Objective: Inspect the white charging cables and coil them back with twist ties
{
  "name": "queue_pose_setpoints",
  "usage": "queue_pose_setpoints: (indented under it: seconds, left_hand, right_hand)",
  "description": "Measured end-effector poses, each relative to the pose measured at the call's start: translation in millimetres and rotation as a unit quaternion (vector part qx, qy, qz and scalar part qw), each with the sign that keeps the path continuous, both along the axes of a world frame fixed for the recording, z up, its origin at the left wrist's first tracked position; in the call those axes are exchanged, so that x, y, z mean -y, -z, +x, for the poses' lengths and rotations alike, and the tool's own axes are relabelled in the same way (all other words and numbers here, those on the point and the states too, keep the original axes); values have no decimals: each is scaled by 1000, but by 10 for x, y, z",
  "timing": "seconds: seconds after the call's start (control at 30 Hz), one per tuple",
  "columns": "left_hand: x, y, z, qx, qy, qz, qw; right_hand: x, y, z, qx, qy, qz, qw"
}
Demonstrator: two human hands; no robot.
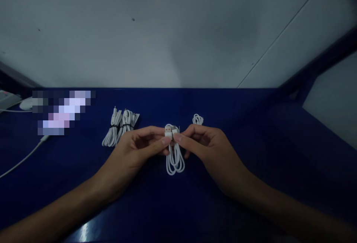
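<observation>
Fingers, left: on my left hand (pixel 132 150) the thumb and fingertips are closed on a coiled white cable (pixel 175 163), pinching it from its left side close to the plugs.
Fingers, right: on my right hand (pixel 209 144) the thumb and index finger grip the same coil from the right, thumb tip just below the second plug.
Coiled cable: held between both hands over the blue tabletop (pixel 156 206), plug ends away from me, loops toward me. Contact between loops and tabletop cannot be confirmed.
Plugs: a USB plug (pixel 168 129) and a metal-tipped plug (pixel 174 128) sit side by side. I judge the grip is placed there to line up both ends and gather the strands at one narrow waist.
Waist of the coil: no dark tie visible; my thumbs cover much of it and the light is dim, so one may be hidden.
Tied bundles: a left bundle (pixel 111 137) and a right bundle (pixel 127 118) lie beyond my left hand, black ties around their middles, presumably set aside to leave working room.
Small coil: another white coil (pixel 198 119) lies beyond my right hand, partly hidden by it.
Far left: a bright, pixelated object (pixel 67 111), well apart from my hands, with a white lead (pixel 23 166) nearby.
</observation>
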State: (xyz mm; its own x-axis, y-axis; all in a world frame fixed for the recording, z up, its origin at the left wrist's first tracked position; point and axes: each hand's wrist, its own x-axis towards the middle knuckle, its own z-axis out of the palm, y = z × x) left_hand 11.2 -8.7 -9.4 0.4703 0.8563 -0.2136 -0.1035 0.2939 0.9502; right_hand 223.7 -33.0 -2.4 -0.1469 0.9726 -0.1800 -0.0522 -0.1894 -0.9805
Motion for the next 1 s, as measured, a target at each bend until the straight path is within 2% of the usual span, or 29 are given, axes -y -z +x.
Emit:
queue_pose_setpoints:
  seconds: [1.0]
  left_hand:
    - [0, 15, -4, -3, 6, 10, 1000]
  right_hand:
    - [-20, 13, -14, -16, 5, 1, 1000]
